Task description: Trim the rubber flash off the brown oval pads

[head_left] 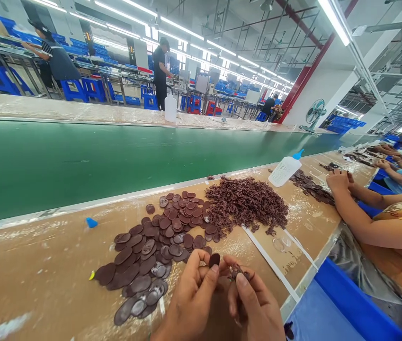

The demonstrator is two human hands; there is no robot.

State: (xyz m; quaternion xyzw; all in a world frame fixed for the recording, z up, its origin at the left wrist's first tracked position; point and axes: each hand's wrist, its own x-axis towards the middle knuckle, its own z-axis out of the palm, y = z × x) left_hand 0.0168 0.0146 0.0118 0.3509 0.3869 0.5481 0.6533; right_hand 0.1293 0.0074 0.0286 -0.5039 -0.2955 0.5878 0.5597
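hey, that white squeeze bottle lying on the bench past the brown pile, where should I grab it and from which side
Probably grip the squeeze bottle around its wide white body, coming from above. It lies tilted on the bench with its blue nozzle pointing up and right, and the nozzle looks too thin to hold. Brown pieces crowd its right side.

A single head-worn view — forward and down, close over the workbench, conveyor belt just beyond.

Two white plastic squeeze bottles, one upright and one blue-capped lying down, two heaps of brown parts, flat ovals and tangled sprues, one small blue cap.
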